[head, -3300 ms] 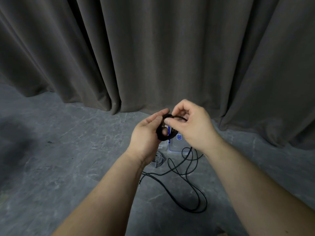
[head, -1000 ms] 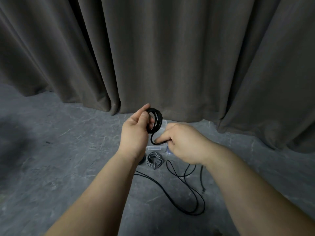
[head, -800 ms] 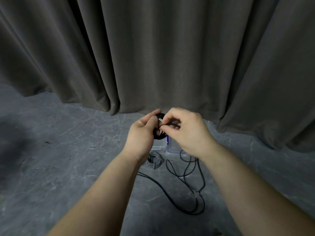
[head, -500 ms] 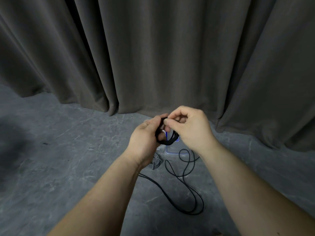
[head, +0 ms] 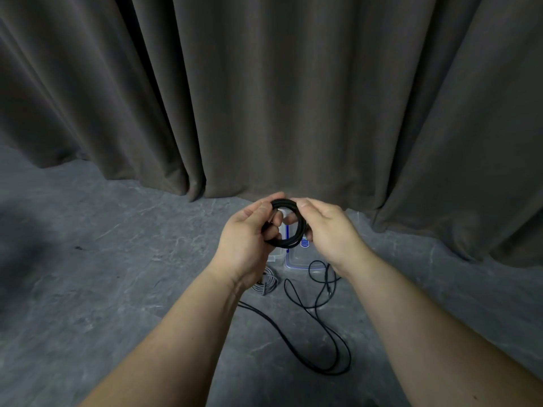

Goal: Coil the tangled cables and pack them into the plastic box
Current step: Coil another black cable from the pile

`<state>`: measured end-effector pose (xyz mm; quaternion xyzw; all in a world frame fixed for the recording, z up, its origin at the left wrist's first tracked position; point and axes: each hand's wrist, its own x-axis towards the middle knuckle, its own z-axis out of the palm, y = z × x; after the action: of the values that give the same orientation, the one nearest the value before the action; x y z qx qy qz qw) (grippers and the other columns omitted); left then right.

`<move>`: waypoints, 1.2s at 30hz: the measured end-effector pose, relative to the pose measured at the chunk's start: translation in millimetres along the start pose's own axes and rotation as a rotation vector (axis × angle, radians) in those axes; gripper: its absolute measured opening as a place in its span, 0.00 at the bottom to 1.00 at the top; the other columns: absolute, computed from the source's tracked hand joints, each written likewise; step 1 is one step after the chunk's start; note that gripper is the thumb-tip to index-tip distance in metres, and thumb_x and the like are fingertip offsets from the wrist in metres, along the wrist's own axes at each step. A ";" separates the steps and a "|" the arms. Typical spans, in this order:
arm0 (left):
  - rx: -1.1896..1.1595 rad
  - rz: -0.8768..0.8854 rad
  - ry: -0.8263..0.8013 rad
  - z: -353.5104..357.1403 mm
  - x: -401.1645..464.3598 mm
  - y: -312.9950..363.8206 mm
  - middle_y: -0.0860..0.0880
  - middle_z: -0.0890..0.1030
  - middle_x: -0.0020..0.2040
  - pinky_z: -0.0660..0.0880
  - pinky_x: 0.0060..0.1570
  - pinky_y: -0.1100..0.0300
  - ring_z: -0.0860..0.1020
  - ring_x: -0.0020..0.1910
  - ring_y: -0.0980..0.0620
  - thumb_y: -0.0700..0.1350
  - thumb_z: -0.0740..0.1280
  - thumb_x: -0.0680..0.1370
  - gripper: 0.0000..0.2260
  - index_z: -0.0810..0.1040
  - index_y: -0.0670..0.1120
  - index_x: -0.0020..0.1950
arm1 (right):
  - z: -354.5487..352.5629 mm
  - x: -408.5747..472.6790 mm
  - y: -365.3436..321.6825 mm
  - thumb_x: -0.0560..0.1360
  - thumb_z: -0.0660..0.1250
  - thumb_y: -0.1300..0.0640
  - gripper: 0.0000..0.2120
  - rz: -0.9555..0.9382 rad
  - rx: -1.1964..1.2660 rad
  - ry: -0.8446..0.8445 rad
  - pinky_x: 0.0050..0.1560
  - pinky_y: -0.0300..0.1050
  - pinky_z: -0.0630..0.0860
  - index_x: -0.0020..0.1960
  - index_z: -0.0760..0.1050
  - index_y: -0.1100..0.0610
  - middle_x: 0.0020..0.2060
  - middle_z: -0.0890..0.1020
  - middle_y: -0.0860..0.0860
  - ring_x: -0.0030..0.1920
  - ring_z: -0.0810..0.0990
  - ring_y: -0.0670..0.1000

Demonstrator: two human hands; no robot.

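A small black cable coil point(head: 289, 243) hangs in the air between both hands. My left hand point(head: 246, 239) grips its left side with curled fingers. My right hand point(head: 329, 233) holds its right side, thumb on top. Below the hands a clear plastic box point(head: 296, 261) with blue clips stands on the floor, mostly hidden by them. A grey coiled cable point(head: 266, 284) lies in front of the box. A long loose black cable point(head: 317, 333) trails over the floor toward me.
The floor point(head: 102, 274) is grey stone-look. A dark curtain point(head: 264, 98) hangs right behind the box and fills the whole back. A clear lid or second container point(head: 273, 257) lies just left of the box, mostly hidden by my left hand.
The loop in my hands has grown rounder and wider. My right hand has shifted from pinching cable at the coil's middle to holding its right rim. The loose cable on the floor has shortened slightly.
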<state>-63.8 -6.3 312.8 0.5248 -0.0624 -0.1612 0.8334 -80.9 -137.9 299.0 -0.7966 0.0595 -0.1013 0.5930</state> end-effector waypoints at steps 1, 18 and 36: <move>-0.005 -0.001 0.002 -1.1 0.2 -0.2 0.49 0.70 0.32 0.65 0.37 0.62 0.64 0.27 0.57 0.38 0.53 0.83 0.13 0.76 0.38 0.60 | -0.4 -0.7 -0.8 0.82 0.56 0.50 0.14 -0.017 -0.029 -0.008 0.45 0.43 0.68 0.50 0.80 0.51 0.37 0.82 0.43 0.37 0.74 0.40; 0.334 -0.145 -0.007 -3.0 -2.5 7.9 0.48 0.71 0.31 0.71 0.37 0.60 0.72 0.32 0.53 0.45 0.55 0.84 0.13 0.76 0.41 0.46 | -6.2 -5.5 -6.7 0.78 0.65 0.61 0.08 -0.101 0.095 0.017 0.30 0.27 0.67 0.53 0.82 0.57 0.27 0.77 0.43 0.26 0.73 0.38; 0.466 0.127 0.168 -5.4 2.9 -4.2 0.54 0.70 0.30 0.70 0.46 0.52 0.70 0.34 0.53 0.47 0.55 0.84 0.14 0.71 0.46 0.40 | -2.1 -5.6 -8.2 0.79 0.64 0.54 0.14 -0.111 0.010 -0.021 0.47 0.35 0.73 0.65 0.76 0.50 0.41 0.83 0.42 0.39 0.77 0.36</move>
<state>-60.5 -4.3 306.5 0.7095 -0.0612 -0.0457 0.7006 -87.1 -136.2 306.9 -0.7967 0.0083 -0.1260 0.5911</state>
